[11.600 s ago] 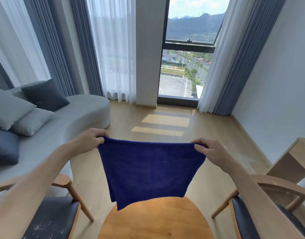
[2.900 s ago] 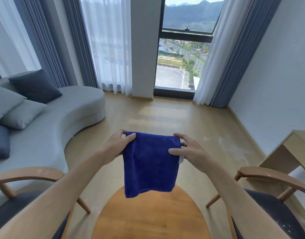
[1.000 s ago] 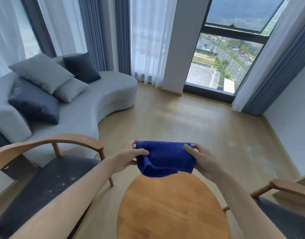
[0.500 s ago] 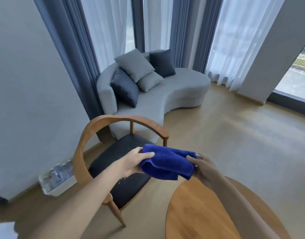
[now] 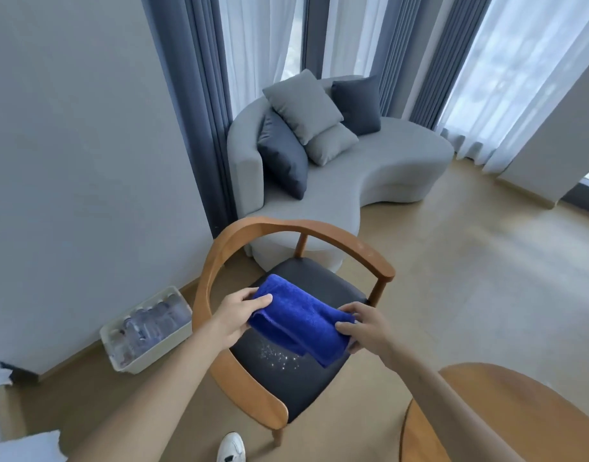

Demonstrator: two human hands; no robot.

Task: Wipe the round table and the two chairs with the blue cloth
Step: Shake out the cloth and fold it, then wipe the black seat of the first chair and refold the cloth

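Holding: left hand [image 5: 238, 313] grips one end of the folded blue cloth [image 5: 298, 323], thumb on top; right hand [image 5: 364, 328] pinches the other end, fingers curled over it
Cloth: a compact blue pad now, where seconds ago it hung open between both hands; it hovers just above the seat, whether touching I cannot tell
Turn: a second ago the person faced the window with the cloth over the round counter [image 5: 506, 418]; they have since swung left, so the counter sits at the lower right, well apart from the cloth
Chair [image 5: 288, 228]: curved wooden armrest wrapping a dark seat, directly under the hands
Crumbs [image 5: 279, 356]: pale specks scattered on the seat, just in front of the cloth
Meaning: folding looks finished and this chair seems the first surface chosen; counter and second chair are not yet wiped, so the task is barely begun
Next: likely press the pad down and sweep across the specks
Around: grey sofa [image 5: 353, 181] with cushions behind the chair, a white bin [image 5: 146, 331] of bottles by the wall, a white shoe [image 5: 231, 448] on the floor
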